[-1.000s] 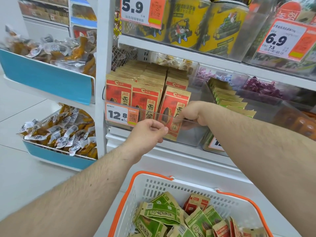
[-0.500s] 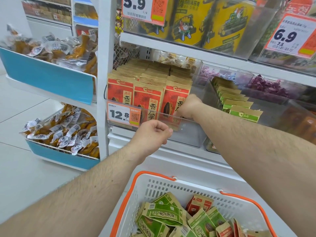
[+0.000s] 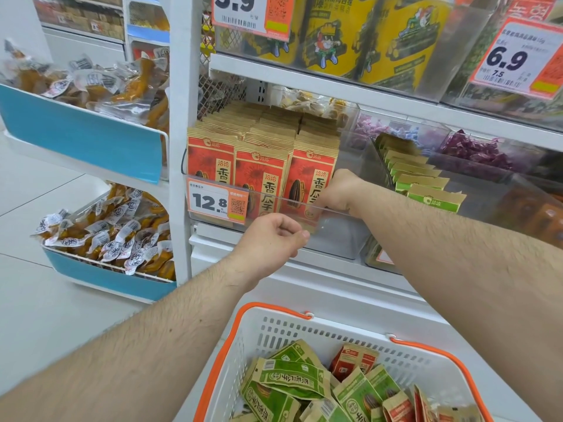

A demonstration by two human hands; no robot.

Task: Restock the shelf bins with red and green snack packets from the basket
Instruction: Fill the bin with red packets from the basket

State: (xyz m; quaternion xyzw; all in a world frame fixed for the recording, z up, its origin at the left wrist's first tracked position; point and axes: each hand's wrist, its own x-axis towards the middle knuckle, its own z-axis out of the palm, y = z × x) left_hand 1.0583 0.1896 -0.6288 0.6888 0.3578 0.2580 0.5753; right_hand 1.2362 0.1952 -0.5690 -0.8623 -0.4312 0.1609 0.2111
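A clear bin (image 3: 335, 239) on the shelf holds three columns of red snack packets (image 3: 262, 178). My right hand (image 3: 338, 193) reaches inside it and grips the front red packet (image 3: 307, 178) of the right column, which stands upright. Just under the rim, my left hand (image 3: 274, 236) sits against the bin's front wall with its fingers curled. To the right, a second clear bin holds a row of green snack packets (image 3: 426, 190). Below, the white basket (image 3: 304, 330) with orange handles holds several green packets (image 3: 292, 379) and a few red packets (image 3: 353, 360).
A 12.8 price tag (image 3: 216, 201) hangs on the red bin's front. Yellow bags (image 3: 335, 35) fill the shelf above. Blue-fronted trays of clear-wrapped snacks (image 3: 100, 236) stand at the left over a pale tiled floor. Purple sweets (image 3: 475, 150) lie behind the green row.
My right hand has pushed the tilted red packet down and back, and it now stands upright in line with the front row. My left hand has stayed at the bin's front.
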